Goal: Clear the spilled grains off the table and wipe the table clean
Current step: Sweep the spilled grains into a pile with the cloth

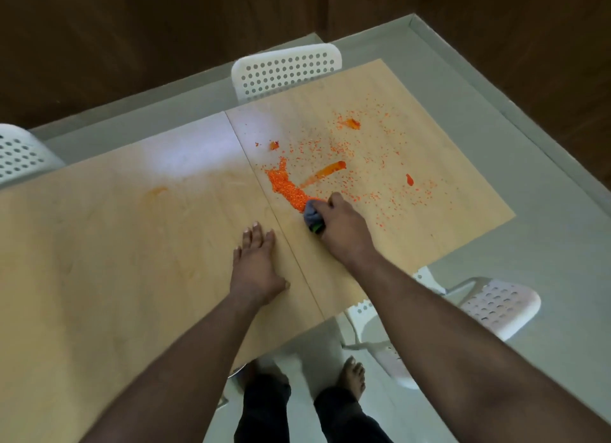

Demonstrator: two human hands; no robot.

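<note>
- Your right hand [340, 228] is curled around a grey cloth [312, 212], which presses on the counter [115, 244] at the near end of the grains [286, 186].
- Something green and black [316, 227] shows under the cloth in the same grip; you cannot tell what it is.
- Your left hand [256, 266] lies flat on the counter, fingers straight and slightly spread, holding nothing, just left of the seam [264, 191] that runs from the far edge to the near edge.
- The grains are piled in a thick orange band just right of the seam, touching the cloth.
- Loose grains are scattered over the right part of the counter, toward its far and right edges.
- Wet orange smears [327, 171] lie among the loose grains, and a faint orange stain [158, 191] sits left of the seam.
- White perforated chairs [286, 69] stand at the far edge, the left side and the near right corner.
</note>
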